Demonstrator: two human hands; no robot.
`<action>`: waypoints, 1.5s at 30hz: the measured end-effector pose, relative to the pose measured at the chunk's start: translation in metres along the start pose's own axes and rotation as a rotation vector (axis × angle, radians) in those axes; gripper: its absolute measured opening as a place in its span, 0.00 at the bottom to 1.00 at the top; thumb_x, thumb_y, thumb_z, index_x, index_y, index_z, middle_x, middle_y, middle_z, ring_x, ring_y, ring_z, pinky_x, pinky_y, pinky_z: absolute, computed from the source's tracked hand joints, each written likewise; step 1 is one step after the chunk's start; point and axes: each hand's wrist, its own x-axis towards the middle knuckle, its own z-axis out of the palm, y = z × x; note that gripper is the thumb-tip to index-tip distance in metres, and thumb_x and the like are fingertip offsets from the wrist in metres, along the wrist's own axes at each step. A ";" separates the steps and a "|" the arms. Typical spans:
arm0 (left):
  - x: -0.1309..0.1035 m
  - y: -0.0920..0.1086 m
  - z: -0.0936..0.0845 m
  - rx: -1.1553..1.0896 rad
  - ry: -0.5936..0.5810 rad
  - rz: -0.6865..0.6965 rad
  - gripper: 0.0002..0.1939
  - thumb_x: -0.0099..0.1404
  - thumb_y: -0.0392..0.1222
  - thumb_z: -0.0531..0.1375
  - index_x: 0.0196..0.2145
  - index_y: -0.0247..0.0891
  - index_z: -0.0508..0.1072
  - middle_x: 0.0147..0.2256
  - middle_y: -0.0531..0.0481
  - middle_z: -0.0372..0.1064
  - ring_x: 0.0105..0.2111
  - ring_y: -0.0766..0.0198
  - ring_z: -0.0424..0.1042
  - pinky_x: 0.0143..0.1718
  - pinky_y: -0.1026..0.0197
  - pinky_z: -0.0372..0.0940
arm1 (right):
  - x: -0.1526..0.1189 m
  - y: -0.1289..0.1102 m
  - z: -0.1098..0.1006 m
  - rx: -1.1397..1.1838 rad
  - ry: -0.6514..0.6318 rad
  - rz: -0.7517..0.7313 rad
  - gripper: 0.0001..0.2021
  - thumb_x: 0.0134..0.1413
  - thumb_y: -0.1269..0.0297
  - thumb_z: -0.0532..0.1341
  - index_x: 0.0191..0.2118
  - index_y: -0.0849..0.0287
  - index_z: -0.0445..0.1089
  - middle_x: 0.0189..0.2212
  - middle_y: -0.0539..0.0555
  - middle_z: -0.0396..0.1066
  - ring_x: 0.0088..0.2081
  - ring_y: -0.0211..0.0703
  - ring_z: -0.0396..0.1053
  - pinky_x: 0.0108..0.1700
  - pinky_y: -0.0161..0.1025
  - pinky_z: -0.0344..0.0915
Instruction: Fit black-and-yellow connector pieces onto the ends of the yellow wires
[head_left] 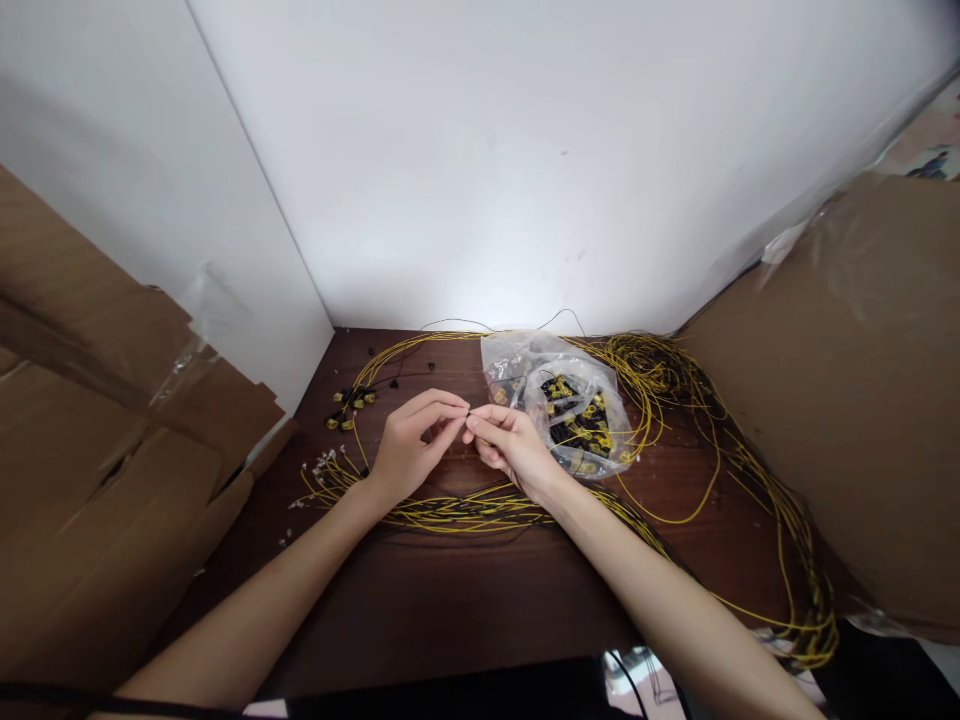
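My left hand [421,440] and my right hand [511,445] meet fingertip to fingertip above the middle of the dark wooden table [450,600]. Both are pinched closed on a tiny dark piece [469,413], too small to make out. Under the wrists runs a bundle of yellow and black wires [465,512], its white-tipped ends [324,468] fanned out at the left. Just right of my right hand lies a clear plastic bag [525,350] with many black and yellow connectors [589,425] inside.
Several black-and-yellow connectors [349,400] lie at the left, with small black bits beyond. Coiled yellow wires [652,365] sit at the back right and trail down the right side. Cardboard [847,380] flanks both sides; a white wall [510,180] stands behind.
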 end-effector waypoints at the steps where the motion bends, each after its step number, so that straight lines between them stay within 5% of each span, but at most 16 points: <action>1: 0.000 0.000 0.000 0.001 -0.006 -0.006 0.06 0.60 0.30 0.58 0.34 0.36 0.73 0.35 0.46 0.71 0.35 0.66 0.70 0.33 0.65 0.66 | 0.000 -0.001 0.000 0.007 -0.002 0.005 0.11 0.44 0.60 0.65 0.28 0.64 0.68 0.19 0.47 0.65 0.14 0.24 0.49 0.16 0.29 0.36; 12: 0.001 0.002 0.001 0.008 -0.044 -0.068 0.12 0.62 0.32 0.55 0.44 0.37 0.70 0.36 0.48 0.69 0.29 0.70 0.65 0.29 0.67 0.63 | -0.001 0.001 -0.002 -0.034 0.008 -0.007 0.12 0.46 0.58 0.64 0.32 0.62 0.70 0.22 0.48 0.66 0.15 0.25 0.50 0.17 0.29 0.36; 17: 0.000 0.003 0.000 -0.009 -0.080 -0.083 0.11 0.63 0.32 0.55 0.43 0.36 0.70 0.38 0.47 0.68 0.31 0.69 0.67 0.32 0.65 0.64 | -0.001 -0.001 -0.004 -0.076 -0.006 -0.021 0.13 0.46 0.55 0.63 0.31 0.62 0.70 0.23 0.48 0.65 0.16 0.25 0.49 0.17 0.29 0.36; 23: 0.001 0.004 0.000 -0.049 -0.101 -0.108 0.11 0.63 0.33 0.54 0.42 0.37 0.72 0.39 0.45 0.68 0.36 0.65 0.68 0.36 0.63 0.65 | -0.002 -0.001 -0.005 -0.121 -0.044 -0.025 0.14 0.49 0.54 0.61 0.26 0.62 0.68 0.13 0.43 0.53 0.16 0.26 0.45 0.17 0.29 0.36; 35: 0.003 0.001 0.000 -0.175 -0.096 -0.197 0.07 0.62 0.36 0.56 0.36 0.38 0.75 0.38 0.45 0.69 0.38 0.63 0.69 0.31 0.65 0.67 | -0.002 -0.003 -0.008 -0.319 -0.044 -0.064 0.17 0.53 0.51 0.57 0.24 0.61 0.66 0.12 0.43 0.53 0.12 0.27 0.45 0.14 0.29 0.41; 40: 0.003 -0.001 0.001 -0.212 -0.072 -0.275 0.07 0.62 0.37 0.57 0.36 0.37 0.74 0.38 0.45 0.69 0.36 0.63 0.70 0.28 0.65 0.67 | -0.010 -0.017 -0.007 -0.817 0.157 -0.412 0.13 0.57 0.57 0.54 0.35 0.59 0.71 0.30 0.54 0.70 0.26 0.37 0.67 0.26 0.33 0.62; 45: 0.000 -0.004 0.003 -0.130 -0.047 -0.308 0.06 0.61 0.39 0.58 0.35 0.36 0.73 0.34 0.47 0.71 0.32 0.64 0.70 0.31 0.65 0.67 | -0.013 -0.042 -0.029 -1.143 0.431 -0.669 0.10 0.55 0.72 0.49 0.36 0.60 0.68 0.34 0.55 0.71 0.36 0.42 0.67 0.40 0.38 0.62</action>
